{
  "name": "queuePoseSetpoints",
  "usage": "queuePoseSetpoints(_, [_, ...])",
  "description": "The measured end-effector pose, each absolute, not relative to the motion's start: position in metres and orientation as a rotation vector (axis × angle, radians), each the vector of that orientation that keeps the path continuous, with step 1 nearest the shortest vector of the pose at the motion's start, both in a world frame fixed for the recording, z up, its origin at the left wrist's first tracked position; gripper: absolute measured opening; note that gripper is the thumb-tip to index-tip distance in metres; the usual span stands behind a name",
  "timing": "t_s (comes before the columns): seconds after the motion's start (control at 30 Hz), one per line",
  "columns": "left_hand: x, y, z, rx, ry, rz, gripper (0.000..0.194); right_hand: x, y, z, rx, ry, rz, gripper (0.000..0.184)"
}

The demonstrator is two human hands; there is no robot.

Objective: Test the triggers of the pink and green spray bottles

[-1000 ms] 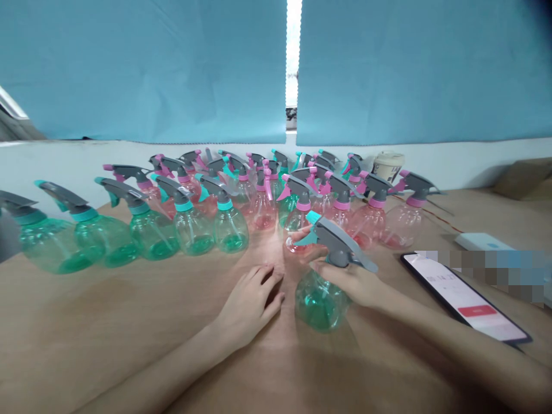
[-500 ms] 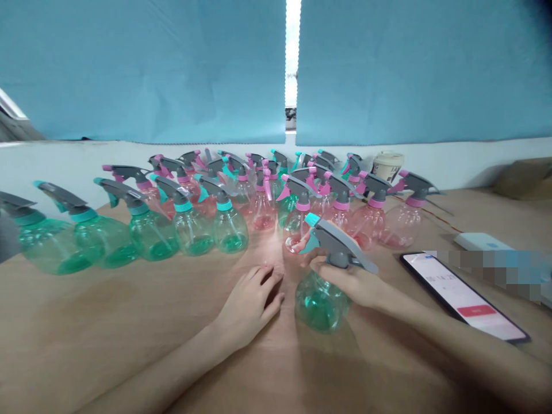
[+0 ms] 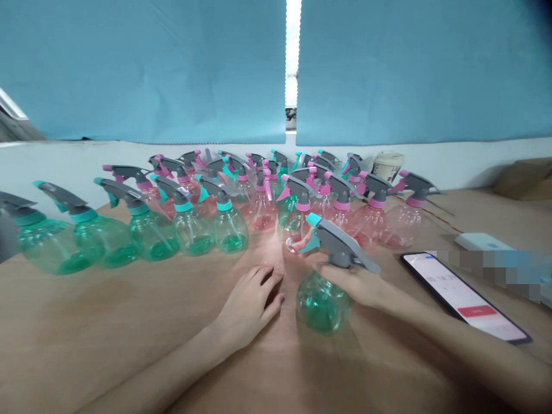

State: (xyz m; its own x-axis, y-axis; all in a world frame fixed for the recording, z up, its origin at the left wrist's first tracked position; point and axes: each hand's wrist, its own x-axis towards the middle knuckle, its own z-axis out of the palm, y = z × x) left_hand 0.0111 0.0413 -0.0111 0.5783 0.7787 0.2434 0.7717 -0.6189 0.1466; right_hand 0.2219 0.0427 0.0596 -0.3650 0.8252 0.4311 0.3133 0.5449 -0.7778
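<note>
My right hand [image 3: 351, 282] is wrapped round the neck of a green spray bottle [image 3: 321, 305] with a grey and teal trigger head, held upright in front of me. Some of its fingers are hidden behind the bottle's neck. To the left of it, my left hand [image 3: 250, 305] rests on the wooden table [image 3: 129, 345] with fingers stretched out and nothing in them. Beyond my left hand stands a green spray bottle [image 3: 230, 230], the nearest of a row. A pink-collared spray bottle [image 3: 297, 230] is just behind the held one.
Several green spray bottles [image 3: 155, 233] line the left side, with pink and green ones crowded behind. At right lie a phone [image 3: 466, 296] with a lit screen and a white box [image 3: 483, 241]. A paper-like cup [image 3: 387, 167] stands by the wall; blue curtains [image 3: 150, 69] hang behind.
The held spray bottle and my right hand have shifted very slightly to the right. My left hand and the standing bottles stay in place.
</note>
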Motion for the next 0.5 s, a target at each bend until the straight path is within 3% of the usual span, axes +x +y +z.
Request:
queuePoseSetpoints(0.17, [0.011,0.041,-0.013,2.775,1.352,0.478,0.030,0.222,0.045,0.054,-0.848,-1.822,0.928,0.013])
queuePoseSetpoints(0.37, [0.011,0.042,-0.013,2.779,1.330,0.486,0.028,0.223,0.045,0.049,-0.914,-1.849,0.770,0.037])
queuePoseSetpoints(0.5, [0.011,0.039,-0.008,2.708,1.275,0.572,0.023,0.223,0.044,0.049,-0.965,-1.859,0.696,0.041])
